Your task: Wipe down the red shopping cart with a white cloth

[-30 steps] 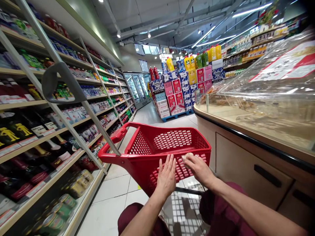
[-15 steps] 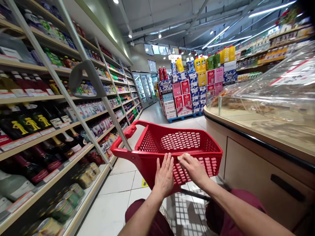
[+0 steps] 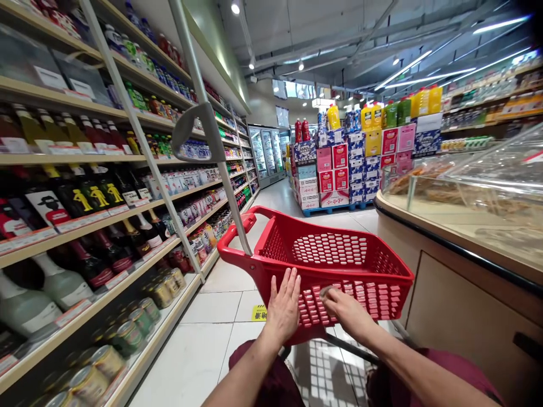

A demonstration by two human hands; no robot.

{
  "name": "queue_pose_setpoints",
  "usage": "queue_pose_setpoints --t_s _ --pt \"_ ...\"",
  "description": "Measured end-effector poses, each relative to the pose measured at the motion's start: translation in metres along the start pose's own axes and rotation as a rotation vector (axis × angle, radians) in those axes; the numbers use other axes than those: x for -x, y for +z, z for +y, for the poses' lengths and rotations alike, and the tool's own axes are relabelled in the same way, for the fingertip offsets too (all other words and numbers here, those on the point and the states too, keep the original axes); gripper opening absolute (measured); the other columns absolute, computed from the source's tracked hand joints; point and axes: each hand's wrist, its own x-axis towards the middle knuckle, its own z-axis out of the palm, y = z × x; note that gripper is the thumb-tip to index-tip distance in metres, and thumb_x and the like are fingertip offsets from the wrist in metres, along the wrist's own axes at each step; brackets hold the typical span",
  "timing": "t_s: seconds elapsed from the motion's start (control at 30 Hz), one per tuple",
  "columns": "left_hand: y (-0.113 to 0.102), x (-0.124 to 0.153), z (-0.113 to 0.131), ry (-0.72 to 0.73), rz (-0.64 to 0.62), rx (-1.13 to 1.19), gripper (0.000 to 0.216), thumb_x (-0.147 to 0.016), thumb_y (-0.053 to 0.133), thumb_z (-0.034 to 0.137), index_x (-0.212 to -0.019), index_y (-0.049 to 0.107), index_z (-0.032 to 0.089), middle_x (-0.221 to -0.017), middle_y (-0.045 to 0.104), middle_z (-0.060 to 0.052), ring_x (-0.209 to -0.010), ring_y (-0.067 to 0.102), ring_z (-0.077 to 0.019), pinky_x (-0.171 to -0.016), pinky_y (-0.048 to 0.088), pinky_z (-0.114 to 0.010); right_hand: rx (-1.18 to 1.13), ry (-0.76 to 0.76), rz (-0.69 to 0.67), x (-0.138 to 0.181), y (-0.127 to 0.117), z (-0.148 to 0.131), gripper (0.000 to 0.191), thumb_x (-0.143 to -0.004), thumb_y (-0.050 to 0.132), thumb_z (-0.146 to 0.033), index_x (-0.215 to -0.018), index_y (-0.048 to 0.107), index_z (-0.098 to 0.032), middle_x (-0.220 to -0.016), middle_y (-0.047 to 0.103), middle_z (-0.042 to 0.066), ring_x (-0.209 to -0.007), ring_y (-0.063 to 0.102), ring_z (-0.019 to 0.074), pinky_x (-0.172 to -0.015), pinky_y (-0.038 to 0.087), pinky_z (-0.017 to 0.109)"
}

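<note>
A red plastic shopping cart (image 3: 352, 276) with slotted basket walls stands in front of my knees. My left hand (image 3: 283, 308) lies against its near side wall, fingers stretched out and close together, with nothing in it. To the right of it, my right hand (image 3: 344, 308) is closed, its fingertips at the slotted part of the same wall. A small pale, greyish wad (image 3: 326, 291) sticks out from those fingers; most of it is covered, so its kind is unclear. A grey metal pole (image 3: 229, 186) with a looped grey handle rises from the cart's left end.
Shelves of bottles and cans (image 3: 127, 220) line the left. A glass-topped counter (image 3: 458, 243) stands close on the right. Behind the cart are stacked drink cartons (image 3: 335, 175) on a blue pallet. A yellow sticker (image 3: 259, 312) marks the tiled floor.
My right hand has slid down the cart's side from just below the rim, with the pale wad. My left hand stays flat on the wall. The whole view has turned slightly left.
</note>
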Motion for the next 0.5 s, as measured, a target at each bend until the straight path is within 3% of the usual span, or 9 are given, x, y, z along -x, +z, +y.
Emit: queue_pose_setpoints --t_s 0.17,0.37,0.5 --pt "-0.002 0.005 -0.010 -0.066 0.007 -0.007 0.063 -0.078 0.041 0.024 -0.136 0.023 0.008 -0.146 0.016 -0.013 -0.135 0.007 -0.0245 -0.108 0.006 -0.051 -0.022 0.003 0.174 -0.026 0.001 -0.012 0.022 -0.089 0.039 -0.020 -0.097 0.060 -0.019 -0.098 0.057 0.006 -0.087 0.052 0.0152 -0.075 0.043 0.026" --pt "-0.004 0.014 -0.020 -0.077 0.037 0.011 0.064 -0.075 0.042 0.021 -0.136 0.025 0.007 -0.145 0.020 -0.013 -0.135 0.009 -0.0248 -0.108 0.007 -0.051 -0.048 -0.026 0.042 -0.033 0.006 -0.028 0.023 -0.086 0.041 -0.013 -0.092 0.062 -0.021 -0.087 0.058 0.003 -0.078 0.053 0.0137 -0.069 0.044 0.024" --pt "-0.009 0.020 -0.033 -0.175 0.087 0.043 0.067 -0.074 0.043 0.016 -0.137 0.021 0.007 -0.144 0.024 -0.015 -0.135 0.011 -0.0239 -0.108 0.006 -0.052 -0.205 -0.032 0.226 -0.060 0.001 -0.045 0.024 -0.087 0.039 -0.017 -0.097 0.060 -0.021 -0.102 0.056 0.006 -0.093 0.051 0.0165 -0.081 0.043 0.029"
